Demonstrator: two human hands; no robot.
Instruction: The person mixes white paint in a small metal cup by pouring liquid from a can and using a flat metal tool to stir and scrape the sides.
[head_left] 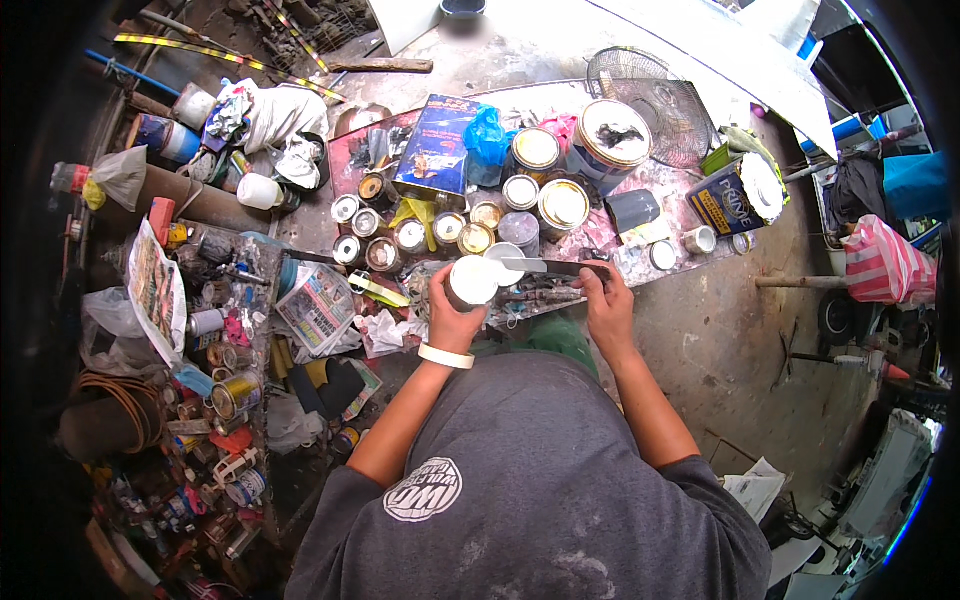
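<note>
My left hand point(452, 318) is closed around the side of a small round can point(472, 281) whose top shows bright white. A roll of pale masking tape point(446, 357) circles my left wrist like a bracelet. In my right hand point(608, 303) is a spatula point(545, 267) with a dark handle. Its pale flat blade points left, the tip close to the can's rim; I cannot tell whether they touch. Just behind the blade stands an open container point(519, 230) with a greyish top.
Paint-stained tabletop point(655, 215) carries several small cans, a blue rectangular tin point(436, 145), a large open pail point(611, 140) and a dark square tin point(728, 200). A fan grille point(680, 120) lies behind. Newspaper point(317, 308) and crowded shelves point(225, 400) are at left.
</note>
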